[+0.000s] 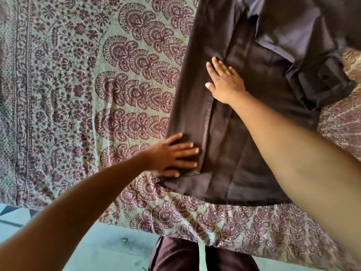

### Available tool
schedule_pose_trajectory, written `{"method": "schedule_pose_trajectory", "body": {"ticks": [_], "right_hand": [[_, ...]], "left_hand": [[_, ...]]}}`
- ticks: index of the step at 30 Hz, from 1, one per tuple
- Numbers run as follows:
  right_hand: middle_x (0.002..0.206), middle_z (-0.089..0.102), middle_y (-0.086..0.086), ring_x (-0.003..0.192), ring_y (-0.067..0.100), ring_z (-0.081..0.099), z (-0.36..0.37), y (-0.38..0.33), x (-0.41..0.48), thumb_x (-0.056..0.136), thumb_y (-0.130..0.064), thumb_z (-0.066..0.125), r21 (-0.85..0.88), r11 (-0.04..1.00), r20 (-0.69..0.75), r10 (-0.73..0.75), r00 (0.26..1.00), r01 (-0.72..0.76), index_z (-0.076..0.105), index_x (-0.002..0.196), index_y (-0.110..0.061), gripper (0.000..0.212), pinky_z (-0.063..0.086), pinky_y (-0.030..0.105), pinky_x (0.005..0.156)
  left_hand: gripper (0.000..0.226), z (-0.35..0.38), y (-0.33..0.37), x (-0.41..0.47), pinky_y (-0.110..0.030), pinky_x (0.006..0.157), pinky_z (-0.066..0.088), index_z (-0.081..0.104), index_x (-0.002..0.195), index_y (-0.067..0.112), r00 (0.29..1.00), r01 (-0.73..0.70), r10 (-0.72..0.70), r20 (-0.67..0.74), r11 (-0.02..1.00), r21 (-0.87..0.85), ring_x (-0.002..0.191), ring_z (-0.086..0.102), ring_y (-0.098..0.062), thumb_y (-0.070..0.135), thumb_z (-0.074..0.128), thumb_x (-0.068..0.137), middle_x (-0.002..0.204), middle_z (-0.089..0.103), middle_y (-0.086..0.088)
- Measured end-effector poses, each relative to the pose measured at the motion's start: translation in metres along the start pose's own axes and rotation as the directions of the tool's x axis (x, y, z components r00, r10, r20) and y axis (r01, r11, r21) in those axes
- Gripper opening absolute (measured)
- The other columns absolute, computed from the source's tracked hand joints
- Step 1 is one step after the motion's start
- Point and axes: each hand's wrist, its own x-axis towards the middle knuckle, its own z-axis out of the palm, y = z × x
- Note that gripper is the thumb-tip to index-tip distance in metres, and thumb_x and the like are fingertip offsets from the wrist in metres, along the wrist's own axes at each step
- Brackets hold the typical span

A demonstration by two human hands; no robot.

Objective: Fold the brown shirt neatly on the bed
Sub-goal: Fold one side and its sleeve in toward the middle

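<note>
Head view (only cam). Landmark = brown shirt [244, 133]; all places are given off it.

Shirt lies flat on the bed [68, 94]. The bed's patterned cover runs wide to the shirt's left and shows as a strip below its hem. Hem faces us; collar end leaves frame at top. A long lengthwise crease runs down the shirt's left third. A sleeve [320, 83] lies bunched across the shirt's upper right.

L hand, i.e. left hand [172, 155]: on the shirt's lower-left corner, just above the hem. Fingers straight and spread wide, palm down, pressing cloth flat.

R hand, i.e. right hand [224, 81]: on the shirt's mid-left, right at the crease. Fingers straight and close together, thumb stuck out. It lies flat on the cloth, nothing pinched.

Our read: the step is smoothing and setting the left-side lengthwise fold.
- We'd use the L hand as an anchor at the corner so the hem doesn't creep.
- We'd sweep the R hand along the crease toward the collar, pushing wrinkles outward w/o dragging the layer.
- We'd check the fold edge runs parallel to the shirt's side, w/ hem layers flush.
- The sleeve looks untidy and prob. needs flattening first, else it leaves a lump.
- The cloth looks thin and smooth and prob. slips, so light, even pressure.

Below the shirt, past the bed edge: floor [97, 247] and the person's dark trousers [185, 255].
</note>
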Motion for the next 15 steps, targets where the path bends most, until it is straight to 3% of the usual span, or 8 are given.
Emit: {"method": "schedule_pose_trajectory", "body": {"ticks": [3,5,8,10,13,15], "right_hand": [[0.158,-0.006,0.002,0.145,0.016,0.001,0.0,0.0,-0.001,0.098,-0.034,0.036,0.052,0.999,0.007,-0.008,1.0,0.007,0.004,0.149,-0.018,0.063,0.007,0.036,0.117],[0.158,0.002,0.006,0.145,0.019,0.006,-0.002,0.001,-0.006,0.096,-0.031,0.041,0.181,0.982,0.0,-0.047,0.999,0.046,0.01,0.149,-0.015,0.063,0.01,0.037,0.116],[0.15,0.03,0.012,0.138,0.024,0.03,-0.009,0.017,-0.023,0.094,-0.02,0.048,0.389,0.912,-0.264,-0.03,0.964,0.135,0.032,0.143,-0.008,0.053,0.023,0.038,0.111],[0.14,0.045,0.014,0.13,0.027,0.043,-0.012,0.035,-0.04,0.091,-0.021,0.049,0.441,0.891,-0.407,0.091,0.909,0.108,0.044,0.135,-0.005,0.046,0.033,0.038,0.105],[0.125,0.057,0.013,0.115,0.031,0.055,-0.017,0.078,-0.073,0.086,-0.024,0.048,0.445,0.895,-0.533,0.28,0.798,-0.017,0.054,0.123,-0.005,0.042,0.045,0.043,0.092],[0.119,0.058,0.013,0.107,0.033,0.057,-0.018,0.112,-0.093,0.082,-0.025,0.054,0.436,0.885,-0.569,0.409,0.714,-0.159,0.054,0.12,-0.006,0.043,0.049,0.046,0.083]], "left_hand": [[0.061,0.012,0.035,-0.039,-0.054,0.115,0.003,0.022,0.144,0.036,0.982,-0.179,0.18,0.053,0.983,-0.029,0.14,0.029,-0.021,0.061,0.03,0.09,0.152,0.028,0.001],[0.056,0.011,0.045,-0.043,-0.049,0.115,0.006,0.019,0.146,0.034,0.988,-0.155,0.156,0.015,0.986,-0.064,0.138,0.031,-0.018,0.056,0.022,0.094,0.152,0.024,0.0],[0.044,-0.019,0.021,-0.005,-0.038,0.101,0.036,0.039,0.136,0.028,0.98,0.046,-0.079,-0.183,0.983,-0.18,0.121,0.053,-0.017,0.042,0.032,0.095,0.139,0.05,-0.002],[0.036,-0.046,-0.005,0.033,-0.033,0.084,0.044,0.053,0.122,0.021,0.9,0.183,-0.299,-0.317,0.919,-0.349,0.101,0.059,-0.019,0.032,0.044,0.088,0.119,0.062,-0.005],[0.022,-0.088,-0.043,0.097,-0.031,0.067,0.049,0.058,0.104,0.022,0.762,0.349,-0.551,-0.341,0.792,-0.501,0.08,0.065,-0.026,0.026,0.044,0.087,0.095,0.066,-0.003],[0.028,-0.109,-0.059,0.132,-0.03,0.063,0.048,0.061,0.102,0.024,0.681,0.421,-0.664,-0.307,0.7,-0.577,0.077,0.065,-0.027,0.03,0.04,0.086,0.089,0.065,-0.002]]}}
